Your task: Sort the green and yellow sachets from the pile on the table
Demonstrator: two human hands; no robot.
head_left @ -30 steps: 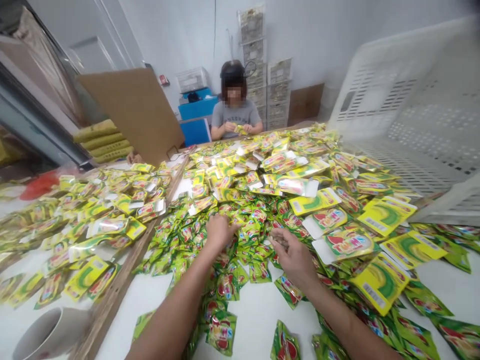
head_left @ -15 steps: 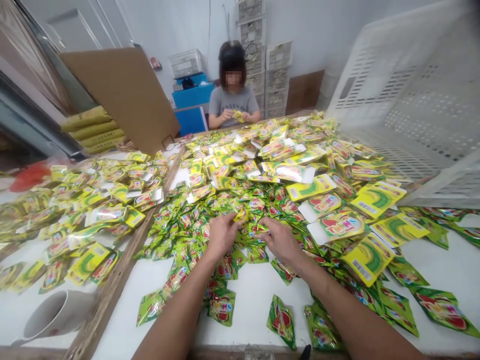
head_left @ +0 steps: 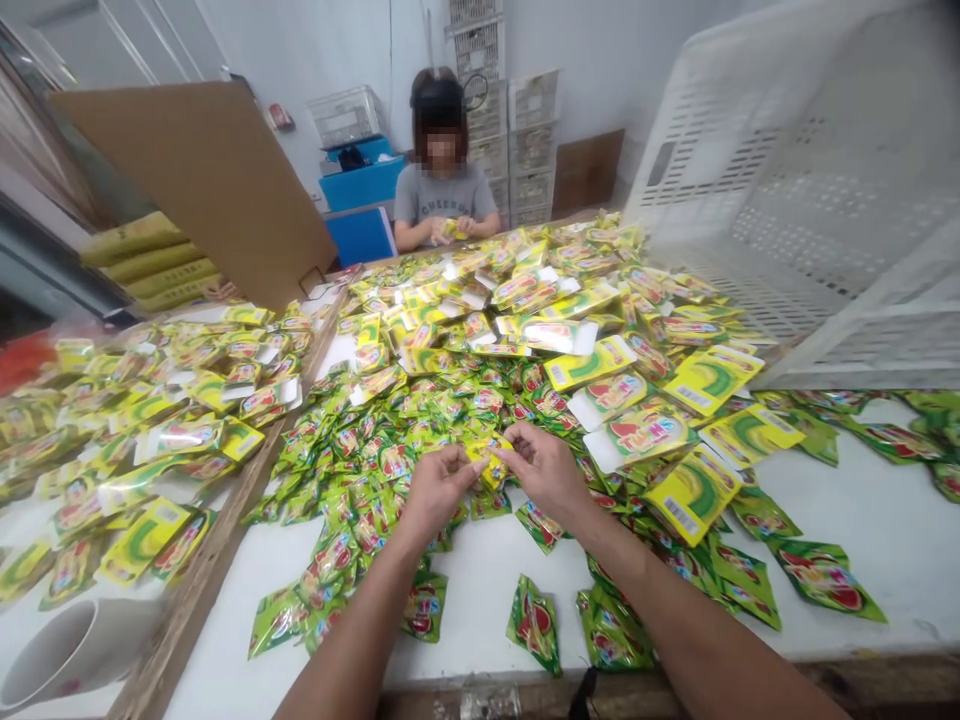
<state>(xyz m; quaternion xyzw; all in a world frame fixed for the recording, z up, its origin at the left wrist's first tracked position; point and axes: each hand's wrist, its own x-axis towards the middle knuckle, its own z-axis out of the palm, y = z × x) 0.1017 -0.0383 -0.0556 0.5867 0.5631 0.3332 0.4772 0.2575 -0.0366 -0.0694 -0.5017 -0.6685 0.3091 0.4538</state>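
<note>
My left hand (head_left: 433, 492) and my right hand (head_left: 546, 468) meet above the table's near middle, both pinching one small yellow-green sachet (head_left: 487, 455) between fingertips. Under and around them lies a thick spread of small green sachets (head_left: 390, 450) with red print. Larger yellow-green header cards with sachets (head_left: 652, 435) lie just to the right of my right hand. A few loose green sachets (head_left: 534, 622) rest on the white table (head_left: 862, 520) near its front edge.
A big white plastic crate (head_left: 810, 190) leans at the right. A person in a grey shirt (head_left: 442, 195) sits at the far end, handling a sachet. More packed cards (head_left: 150, 420) cover the left table, beside a brown cardboard sheet (head_left: 202, 180) and a white cup (head_left: 67, 650).
Both hands have drawn back toward me out of the pile and come together, lifting one small sachet between them. The view has tilted down a little.
</note>
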